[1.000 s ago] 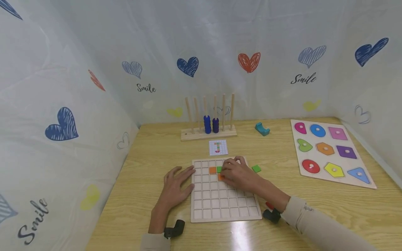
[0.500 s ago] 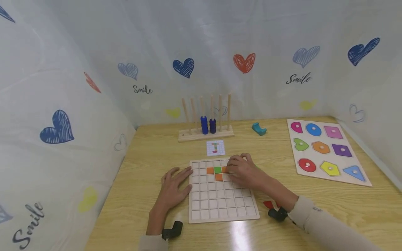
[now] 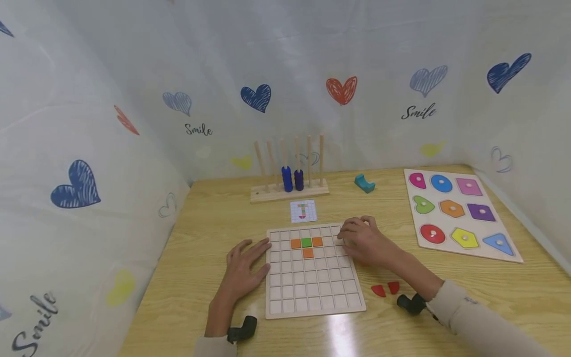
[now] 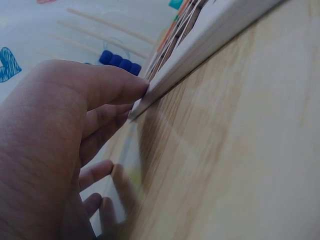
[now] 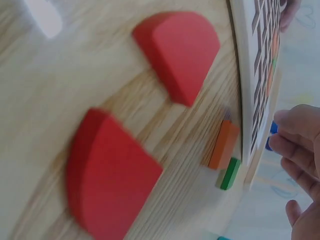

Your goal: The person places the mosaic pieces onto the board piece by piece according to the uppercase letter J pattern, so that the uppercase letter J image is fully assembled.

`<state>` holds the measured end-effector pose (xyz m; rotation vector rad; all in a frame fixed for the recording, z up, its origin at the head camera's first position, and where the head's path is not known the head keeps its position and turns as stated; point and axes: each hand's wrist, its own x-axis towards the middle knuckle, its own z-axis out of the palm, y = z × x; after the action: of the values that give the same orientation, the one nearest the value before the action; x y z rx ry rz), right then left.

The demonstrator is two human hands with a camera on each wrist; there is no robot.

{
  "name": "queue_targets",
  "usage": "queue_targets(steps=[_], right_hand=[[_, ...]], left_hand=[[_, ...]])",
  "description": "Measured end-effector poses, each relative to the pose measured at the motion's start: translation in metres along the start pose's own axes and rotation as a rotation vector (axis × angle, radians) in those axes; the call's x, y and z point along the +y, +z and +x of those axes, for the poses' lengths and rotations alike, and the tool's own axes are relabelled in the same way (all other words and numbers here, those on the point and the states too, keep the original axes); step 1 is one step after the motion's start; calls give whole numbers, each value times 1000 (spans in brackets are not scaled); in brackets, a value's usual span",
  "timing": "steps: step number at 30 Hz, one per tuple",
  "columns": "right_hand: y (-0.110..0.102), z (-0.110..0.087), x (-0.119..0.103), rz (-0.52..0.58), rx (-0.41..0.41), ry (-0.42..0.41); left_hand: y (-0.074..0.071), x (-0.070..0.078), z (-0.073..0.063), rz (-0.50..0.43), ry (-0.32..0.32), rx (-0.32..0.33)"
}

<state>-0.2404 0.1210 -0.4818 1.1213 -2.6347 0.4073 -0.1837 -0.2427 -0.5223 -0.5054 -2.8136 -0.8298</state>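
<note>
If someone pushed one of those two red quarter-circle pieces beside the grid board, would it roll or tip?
Probably neither: each red quarter-circle piece lies flat on its broad face, so a gentle push would likely slide it across the table. It looks stiff, with crisp edges. Its visible thickness should make it easy to pinch.

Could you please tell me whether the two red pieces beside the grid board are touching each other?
Apart. The right wrist view shows it plainly: bare wooden tabletop lies between the upper red piece and the lower red piece.
</note>
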Motion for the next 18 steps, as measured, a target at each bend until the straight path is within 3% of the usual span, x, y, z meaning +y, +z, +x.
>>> queue_targets(steps=[7,18], right_hand=[[-1,-11,14,-3,52,-16],[-7,-19,26,-33,-40,69]], left_hand=[[1,0,1,-8,-9,0],[2,-1,-1,-4,3,11]])
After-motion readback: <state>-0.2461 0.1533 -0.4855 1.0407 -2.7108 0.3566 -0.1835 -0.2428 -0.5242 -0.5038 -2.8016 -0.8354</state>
